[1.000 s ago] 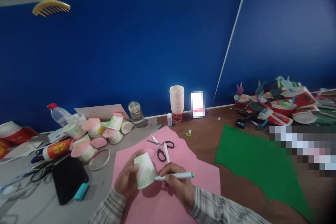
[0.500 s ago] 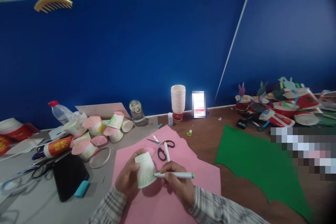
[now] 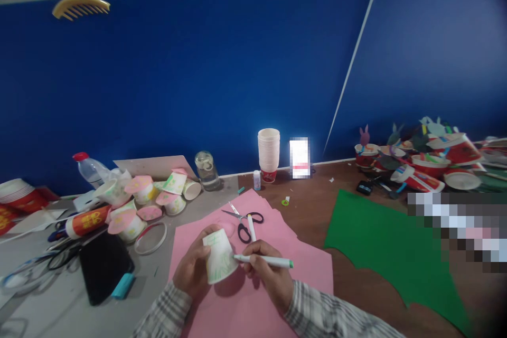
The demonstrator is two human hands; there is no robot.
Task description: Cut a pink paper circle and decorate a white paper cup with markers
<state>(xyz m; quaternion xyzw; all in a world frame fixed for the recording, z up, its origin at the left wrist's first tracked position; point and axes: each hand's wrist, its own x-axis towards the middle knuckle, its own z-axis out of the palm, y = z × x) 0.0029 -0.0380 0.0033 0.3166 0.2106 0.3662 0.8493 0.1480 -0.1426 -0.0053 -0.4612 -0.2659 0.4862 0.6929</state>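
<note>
My left hand (image 3: 195,264) grips a white paper cup (image 3: 220,256), tilted, its wide rim toward me. Green strokes mark the cup's side, both near the base and near the rim. In my right hand (image 3: 266,274) is a white marker with a green end (image 3: 273,261), held like a pen with its tip at the cup's right side. Beneath both hands lies pink paper (image 3: 312,269). Just beyond them, scissors with black handles (image 3: 244,231) and a second marker with a yellow end (image 3: 252,228) rest on that paper.
Green paper (image 3: 380,243) covers part of the table at right. Decorated cups (image 3: 132,222), a black phone-like slab (image 3: 103,266) and a teal highlighter-like piece (image 3: 123,285) lie left. A cup stack (image 3: 269,150) and glass jar (image 3: 206,171) stand behind. More crafted cups (image 3: 430,166) crowd the far right.
The marker's tip has shifted slightly up along the cup's right side, and my right hand has risen a little with it. My left hand and the cup have barely moved.
</note>
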